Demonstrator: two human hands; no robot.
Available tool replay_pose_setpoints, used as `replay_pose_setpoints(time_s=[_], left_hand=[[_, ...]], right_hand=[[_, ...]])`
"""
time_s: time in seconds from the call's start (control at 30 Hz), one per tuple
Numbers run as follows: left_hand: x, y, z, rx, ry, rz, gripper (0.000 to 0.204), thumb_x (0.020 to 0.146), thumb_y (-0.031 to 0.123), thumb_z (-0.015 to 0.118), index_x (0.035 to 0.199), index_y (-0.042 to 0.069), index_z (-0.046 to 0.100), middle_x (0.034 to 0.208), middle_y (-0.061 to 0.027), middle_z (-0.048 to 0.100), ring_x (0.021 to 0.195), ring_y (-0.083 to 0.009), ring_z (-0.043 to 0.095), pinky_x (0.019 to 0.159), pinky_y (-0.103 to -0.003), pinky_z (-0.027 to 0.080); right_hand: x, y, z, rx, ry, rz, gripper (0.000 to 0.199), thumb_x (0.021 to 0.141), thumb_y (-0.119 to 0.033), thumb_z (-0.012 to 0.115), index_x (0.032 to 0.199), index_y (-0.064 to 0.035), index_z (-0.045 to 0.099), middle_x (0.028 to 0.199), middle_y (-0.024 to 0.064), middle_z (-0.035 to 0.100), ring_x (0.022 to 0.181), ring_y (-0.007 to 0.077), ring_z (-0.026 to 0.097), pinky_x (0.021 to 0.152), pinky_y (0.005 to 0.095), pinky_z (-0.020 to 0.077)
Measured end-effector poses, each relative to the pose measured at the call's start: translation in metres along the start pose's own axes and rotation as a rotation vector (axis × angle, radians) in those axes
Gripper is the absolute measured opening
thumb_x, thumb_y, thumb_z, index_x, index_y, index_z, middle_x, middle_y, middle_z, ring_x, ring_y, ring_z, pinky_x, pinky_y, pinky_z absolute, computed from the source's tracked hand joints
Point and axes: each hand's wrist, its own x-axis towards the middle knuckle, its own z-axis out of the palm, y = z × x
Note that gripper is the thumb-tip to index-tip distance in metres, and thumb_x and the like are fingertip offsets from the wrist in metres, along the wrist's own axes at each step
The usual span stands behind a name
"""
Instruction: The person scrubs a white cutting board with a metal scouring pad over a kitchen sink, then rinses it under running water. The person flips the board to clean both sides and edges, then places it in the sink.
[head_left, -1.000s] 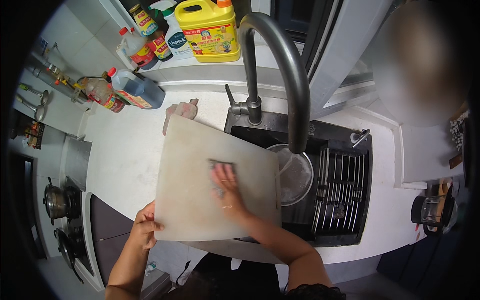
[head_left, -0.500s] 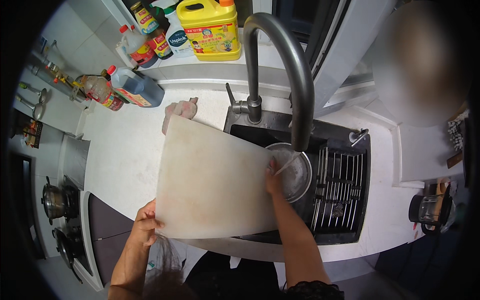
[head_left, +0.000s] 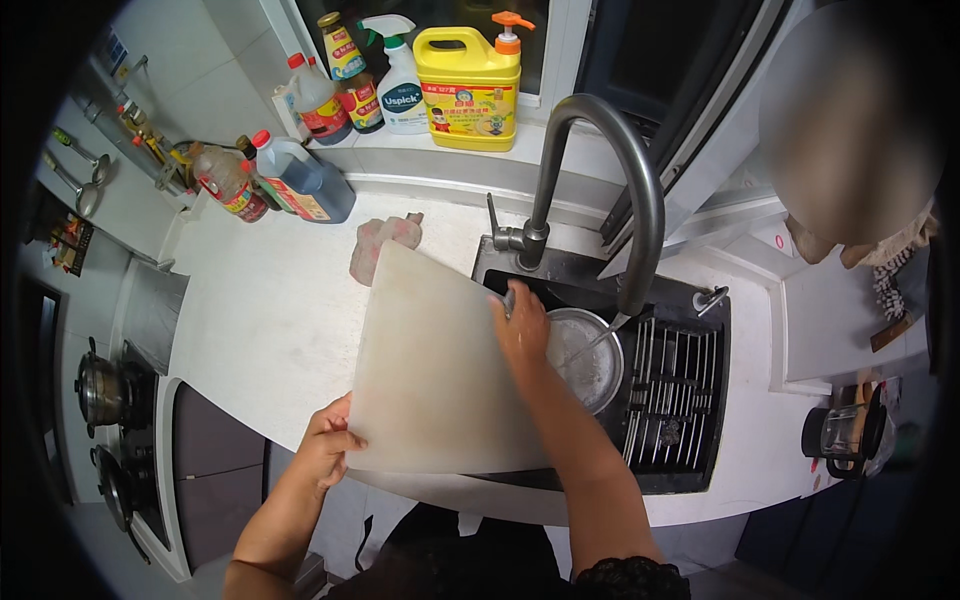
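Note:
A large pale cutting board (head_left: pixel 430 380) is held tilted over the counter and the left part of the sink. My left hand (head_left: pixel 330 440) pinches its lower left corner, thumb on top. My right hand (head_left: pixel 522 335) lies at the board's upper right edge, fingers curled round a small dark thing I cannot make out. Just right of that hand, a round metal basin (head_left: pixel 597 372) stands in the dark sink (head_left: pixel 490 262). Water runs into it from the tall grey faucet (head_left: pixel 652 200).
A metal drying rack (head_left: pixel 672 390) spans the sink's right side. A crumpled pinkish cloth (head_left: pixel 378 245) lies behind the board. A yellow detergent jug (head_left: pixel 468 95), a spray bottle (head_left: pixel 400 90) and several sauce bottles line the back. Pots (head_left: pixel 100 388) sit far left, a blender jar (head_left: pixel 845 432) far right.
My right hand has moved up and left along the board's right side, from beside the water stream. My left hand keeps its corner. The whole view has shifted slightly.

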Motion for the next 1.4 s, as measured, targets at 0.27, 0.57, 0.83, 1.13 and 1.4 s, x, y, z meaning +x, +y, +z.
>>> replay_pose_setpoints(time_s=[0.27,0.57,0.83,1.13,1.4], left_hand=[[0.003,0.003,0.0,0.009,-0.013,-0.01,0.083,0.053,-0.01,0.049,0.136,-0.007,0.044,0.123,-0.0129,0.061,0.116,-0.0182,0.056,0.098,-0.027,0.04],[0.006,0.004,0.001,0.045,0.009,-0.018,0.081,0.054,-0.01,0.048,0.135,-0.008,0.045,0.118,-0.0145,0.063,0.111,-0.0198,0.059,0.092,-0.027,0.044],[-0.006,0.018,0.004,0.068,0.089,0.005,0.092,0.045,-0.001,0.053,0.136,-0.009,0.043,0.116,-0.0138,0.062,0.106,-0.0224,0.06,0.09,-0.027,0.045],[-0.01,0.018,0.011,0.134,0.172,-0.004,0.092,0.043,0.001,0.053,0.134,-0.008,0.046,0.107,-0.0097,0.064,0.096,-0.0191,0.061,0.085,-0.026,0.046],[-0.006,0.003,0.006,0.123,0.201,0.046,0.089,0.042,0.002,0.054,0.131,-0.008,0.048,0.109,-0.0114,0.064,0.098,-0.0207,0.062,0.087,-0.027,0.047]], right_hand=[[0.118,-0.077,-0.013,-0.431,-0.567,0.097,0.068,0.088,-0.015,0.05,0.151,-0.0169,0.023,0.094,0.0169,0.069,0.084,0.0303,0.069,0.067,0.0457,0.0541],[0.008,0.051,-0.012,-0.08,0.125,0.142,0.038,0.083,-0.014,0.061,0.121,-0.0087,0.058,0.098,0.0222,0.066,0.09,0.0377,0.065,0.081,0.0442,0.051],[-0.133,0.266,0.022,-0.358,0.162,0.206,0.032,0.092,-0.025,0.055,0.105,0.0026,0.063,0.108,0.0278,0.063,0.097,0.0421,0.062,0.083,0.0477,0.0492],[-0.1,0.128,-0.021,0.561,-0.249,0.293,0.049,0.097,-0.037,0.048,0.129,-0.0005,0.053,0.134,0.0235,0.05,0.127,0.0347,0.045,0.107,0.0412,0.0341],[-0.101,0.093,0.044,0.106,-0.275,0.321,0.061,0.095,-0.038,0.047,0.144,-0.004,0.032,0.152,0.0212,0.026,0.139,0.0444,0.021,0.114,0.0494,0.0205]])
